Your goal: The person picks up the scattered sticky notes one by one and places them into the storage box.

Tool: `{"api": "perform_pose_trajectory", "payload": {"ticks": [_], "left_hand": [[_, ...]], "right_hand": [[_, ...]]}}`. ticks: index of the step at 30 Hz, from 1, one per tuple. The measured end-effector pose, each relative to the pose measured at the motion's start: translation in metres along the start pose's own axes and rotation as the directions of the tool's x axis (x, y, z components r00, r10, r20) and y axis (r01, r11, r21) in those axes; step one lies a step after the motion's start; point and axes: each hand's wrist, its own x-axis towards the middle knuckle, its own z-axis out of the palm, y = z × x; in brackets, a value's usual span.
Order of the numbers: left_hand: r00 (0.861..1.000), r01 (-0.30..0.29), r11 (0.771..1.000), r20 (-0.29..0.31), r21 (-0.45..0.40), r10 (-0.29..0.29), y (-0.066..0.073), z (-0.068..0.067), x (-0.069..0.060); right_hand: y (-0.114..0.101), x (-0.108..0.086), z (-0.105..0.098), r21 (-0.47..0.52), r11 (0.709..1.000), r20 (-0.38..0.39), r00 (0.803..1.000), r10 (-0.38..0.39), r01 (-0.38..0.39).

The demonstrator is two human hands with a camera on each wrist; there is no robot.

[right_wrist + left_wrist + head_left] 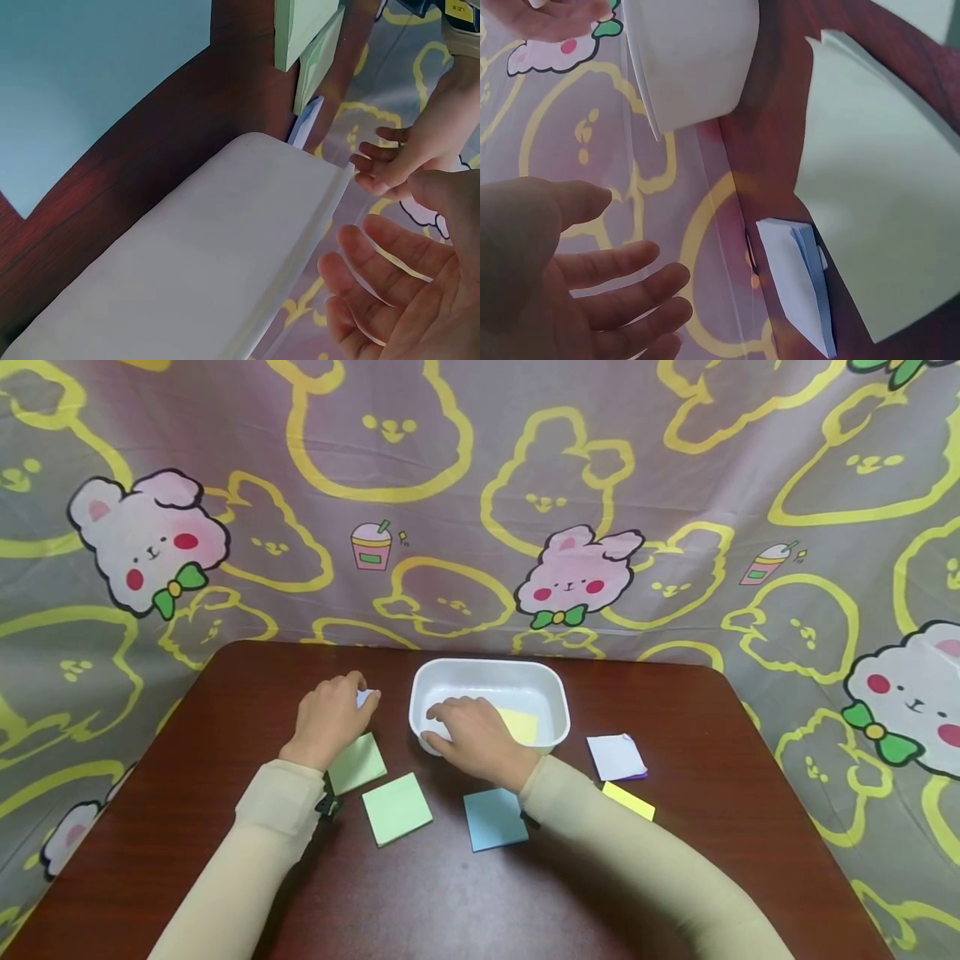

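My left hand [330, 718] hovers over a small pale blue-white sticky note pad [363, 697] at the back left of the table. In the left wrist view its fingers [630, 281] are spread and relaxed, apart from the pad [791, 277]. Over the left side of a white plastic basin [491, 667] is my right hand [483, 739]. The right wrist view shows this hand [405, 292] with loosely bent fingers, nothing between them, beside the basin's wall [187, 247]. A yellow sticky note pad [519, 725] lies inside the basin, partly hidden by the right hand.
Two light green pads [397, 808] lie left of centre, one partly behind the left wrist. A blue pad [495, 820] sits near the right forearm. On the right are a white pad with purple beneath [617, 757] and another yellow pad [628, 802]. A patterned cloth [450, 527] hangs behind.
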Motion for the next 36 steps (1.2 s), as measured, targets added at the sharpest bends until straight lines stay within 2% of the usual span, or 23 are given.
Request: {"api": "perform_pose_trajectory", "payload": {"ticks": [12,18,29,36], "left_hand": [[0.998,0.053,0.999,0.016,0.003,-0.053,-0.013,-0.001,0.001],[0.995,0.088,0.996,0.046,0.018,-0.089,-0.021,0.0,0.002],[0.983,0.134,0.99,0.117,0.053,-0.139,-0.033,0.005,0.004],[0.969,0.172,0.983,0.168,0.07,-0.181,-0.037,0.009,0.007]], "right_hand": [[-0.01,0.003,-0.001,-0.01,1.0,0.004,1.0,-0.018,0.018],[-0.015,0.004,0.002,-0.042,0.999,0.012,1.0,-0.019,0.02],[-0.024,0.006,0.009,-0.061,0.998,0.041,0.999,-0.027,0.029],[-0.029,0.008,0.009,-0.07,0.997,0.056,0.998,-0.039,0.043]]}}
